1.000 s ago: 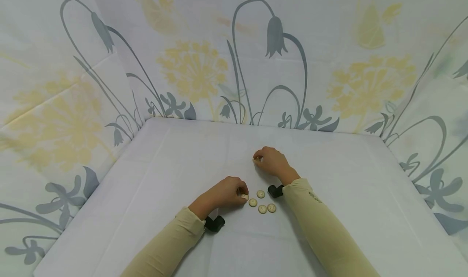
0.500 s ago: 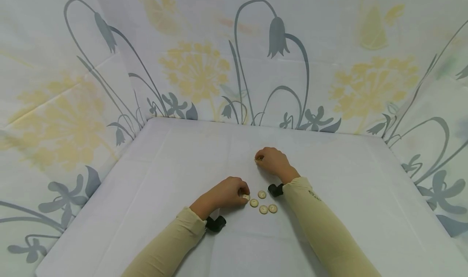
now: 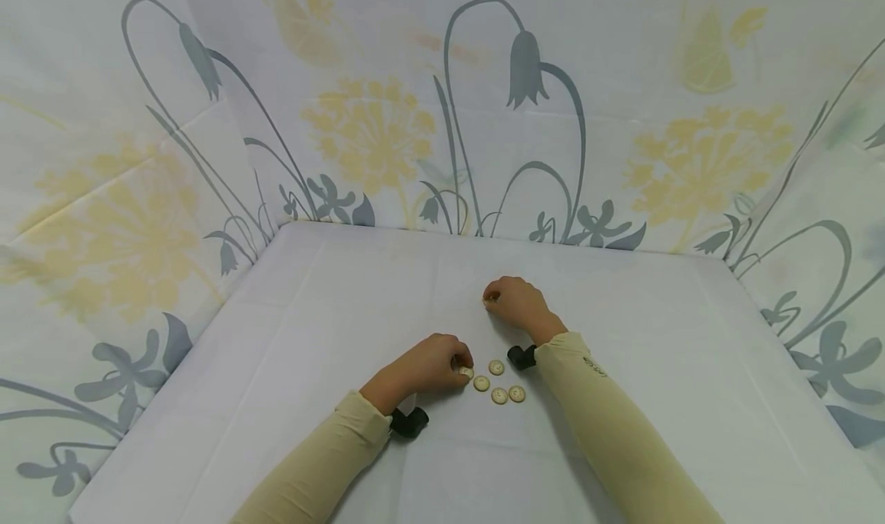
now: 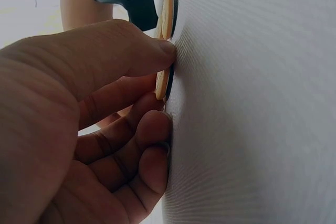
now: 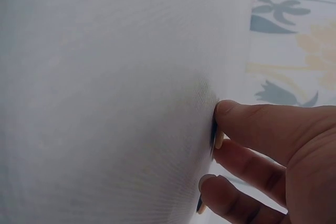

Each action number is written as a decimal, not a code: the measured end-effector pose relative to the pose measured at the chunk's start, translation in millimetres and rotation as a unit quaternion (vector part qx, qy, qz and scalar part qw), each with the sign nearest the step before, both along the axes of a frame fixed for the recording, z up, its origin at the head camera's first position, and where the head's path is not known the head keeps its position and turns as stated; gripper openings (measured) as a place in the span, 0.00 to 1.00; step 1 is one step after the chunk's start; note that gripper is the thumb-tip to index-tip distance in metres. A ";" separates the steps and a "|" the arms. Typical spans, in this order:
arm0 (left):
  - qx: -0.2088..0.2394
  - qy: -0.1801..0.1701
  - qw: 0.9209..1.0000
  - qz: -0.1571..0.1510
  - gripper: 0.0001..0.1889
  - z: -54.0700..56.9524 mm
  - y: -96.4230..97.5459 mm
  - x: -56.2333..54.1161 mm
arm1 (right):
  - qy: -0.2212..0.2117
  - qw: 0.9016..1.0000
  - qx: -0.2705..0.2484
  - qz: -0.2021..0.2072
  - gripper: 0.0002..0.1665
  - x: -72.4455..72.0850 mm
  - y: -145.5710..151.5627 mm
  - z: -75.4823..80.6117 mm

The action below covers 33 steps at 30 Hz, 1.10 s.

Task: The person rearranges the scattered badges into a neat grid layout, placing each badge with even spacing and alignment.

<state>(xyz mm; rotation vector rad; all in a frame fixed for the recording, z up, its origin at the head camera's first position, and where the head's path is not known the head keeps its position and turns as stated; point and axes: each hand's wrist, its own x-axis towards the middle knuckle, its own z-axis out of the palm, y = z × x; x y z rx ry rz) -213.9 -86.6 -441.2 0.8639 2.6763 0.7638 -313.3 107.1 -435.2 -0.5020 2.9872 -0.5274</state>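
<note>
My left hand (image 3: pixel 432 363) is low over the white table, its thumb and fingertips pinching a pale round button (image 3: pixel 466 373). In the left wrist view the thumb covers part of that button (image 4: pixel 163 83), which stands at the cloth. Farther up and to the right, my right hand (image 3: pixel 517 303) pinches another button (image 5: pixel 219 139) between thumb and forefinger, close to the table. One more button edge (image 5: pixel 200 205) shows by its middle fingertip in the right wrist view. Between the hands lie loose buttons, among them a near one (image 3: pixel 482 383) and one behind it (image 3: pixel 496 367).
Two more buttons (image 3: pixel 500 396) lie side by side toward the front of the group. White cloth covers the table (image 3: pixel 332 301). A flower-printed curtain (image 3: pixel 387 63) closes off the back and both sides. Dark wrist cameras (image 3: pixel 409 422) sit under the beige sleeves (image 3: pixel 325 455).
</note>
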 end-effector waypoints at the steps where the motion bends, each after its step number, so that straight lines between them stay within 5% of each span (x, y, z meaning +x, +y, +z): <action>1: 0.001 0.001 1.000 -0.001 0.05 0.0 -0.1 0.0 | -0.001 1.000 0.000 0.000 0.12 -0.1 0.1 -0.1; 33: -0.007 -0.014 1.000 0.010 0.06 0.5 1.2 0.6 | -0.017 0.999 0.030 0.003 0.13 12.9 12.4 5.7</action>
